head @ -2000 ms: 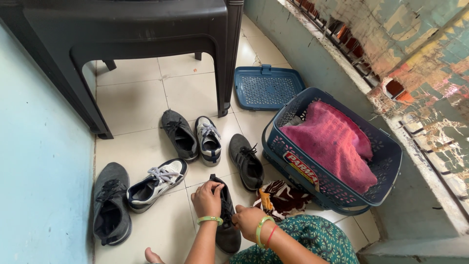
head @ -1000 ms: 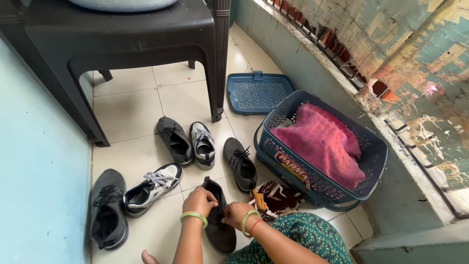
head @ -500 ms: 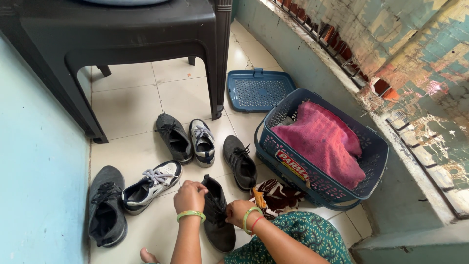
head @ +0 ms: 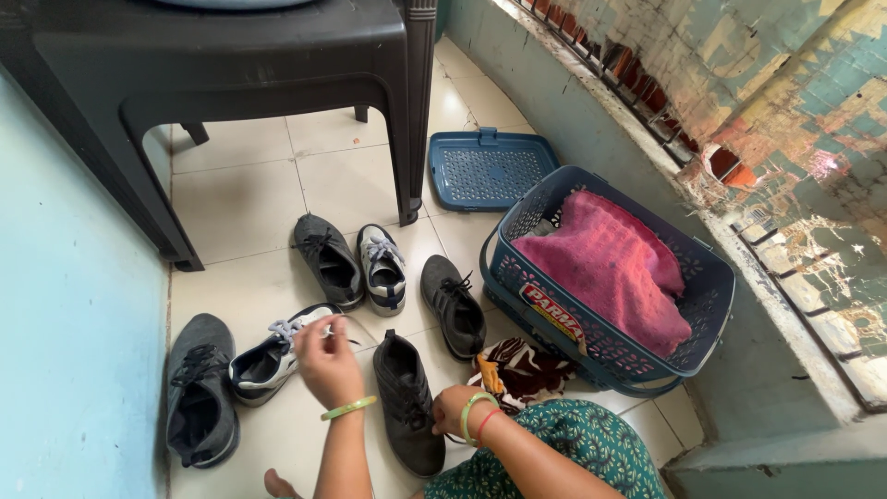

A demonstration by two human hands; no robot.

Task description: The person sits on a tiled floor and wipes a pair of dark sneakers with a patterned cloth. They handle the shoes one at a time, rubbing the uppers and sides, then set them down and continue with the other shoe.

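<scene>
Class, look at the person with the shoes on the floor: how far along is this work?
Done: nothing clearly finished. In hand: the dark shoe, right hand against its side, left hand raised beside it with fingers pinched, perhaps on a lace. Left: the white sneaker and four other shoes lie on the tiles, laces in place.

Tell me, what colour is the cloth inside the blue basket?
The cloth in the basket is pink, seen clearly in the head view.

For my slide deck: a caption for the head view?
Left hand lifts a lace above a dark shoe; right hand steadies it.
</scene>
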